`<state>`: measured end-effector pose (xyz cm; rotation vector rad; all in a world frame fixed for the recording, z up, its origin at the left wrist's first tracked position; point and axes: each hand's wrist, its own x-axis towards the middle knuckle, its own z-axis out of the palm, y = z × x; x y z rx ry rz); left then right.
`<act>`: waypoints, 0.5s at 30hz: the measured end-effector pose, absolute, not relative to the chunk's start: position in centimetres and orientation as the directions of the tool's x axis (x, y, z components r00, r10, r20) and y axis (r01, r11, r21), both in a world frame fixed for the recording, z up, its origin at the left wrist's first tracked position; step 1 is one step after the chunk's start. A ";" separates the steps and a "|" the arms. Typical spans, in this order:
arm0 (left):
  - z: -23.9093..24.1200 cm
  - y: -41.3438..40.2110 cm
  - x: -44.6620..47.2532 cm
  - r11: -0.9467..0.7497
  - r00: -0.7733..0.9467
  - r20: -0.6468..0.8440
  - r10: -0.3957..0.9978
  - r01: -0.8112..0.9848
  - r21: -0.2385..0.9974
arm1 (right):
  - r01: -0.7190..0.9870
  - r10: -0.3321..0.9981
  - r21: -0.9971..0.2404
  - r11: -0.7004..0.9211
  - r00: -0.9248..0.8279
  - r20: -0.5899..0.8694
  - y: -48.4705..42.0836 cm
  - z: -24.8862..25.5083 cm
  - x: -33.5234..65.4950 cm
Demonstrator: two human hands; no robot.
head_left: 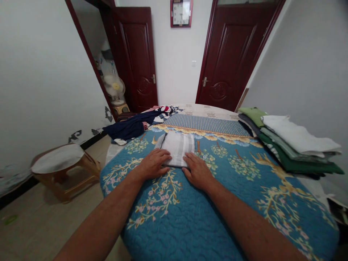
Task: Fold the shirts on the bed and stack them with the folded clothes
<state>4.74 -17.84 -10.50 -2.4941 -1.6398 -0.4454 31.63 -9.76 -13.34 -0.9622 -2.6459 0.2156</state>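
Note:
A folded grey-and-white striped cloth (178,148) lies flat on the blue floral quilt (190,214) that covers the bed. My left hand (153,164) rests palm down on the cloth's near left corner, fingers together. My right hand (198,170) lies flat at the cloth's near right corner, fingertips touching its edge. Neither hand grips anything; both press down on the cloth and quilt.
A stack of folded clothes (290,145), green, grey and white, sits at the bed's right side. A heap of unfolded dark blue and striped garments (138,125) lies at the far left. A wooden stool (63,168) stands on the floor at left. Two dark red doors stand behind.

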 end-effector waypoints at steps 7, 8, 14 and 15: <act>-11.3 -17.4 4.2 -0.358 0.337 0.283 0.898 0.933 0.025 | 0.608 0.645 -0.214 0.764 -0.718 0.263 -9.9 -13.4 31.5; -11.4 -17.4 4.1 -0.364 0.338 0.282 0.898 0.930 0.045 | 0.610 0.645 -0.209 0.764 -0.717 0.265 -9.9 -13.5 31.5; -12.0 -16.8 3.9 -0.296 0.253 0.292 0.922 0.948 0.113 | 0.612 0.638 -0.183 0.769 -0.723 0.265 -9.9 -13.6 31.4; -12.0 -16.6 4.1 -0.276 0.236 0.292 0.927 0.956 0.103 | 0.617 0.640 -0.174 0.768 -0.722 0.262 -9.9 -13.5 31.4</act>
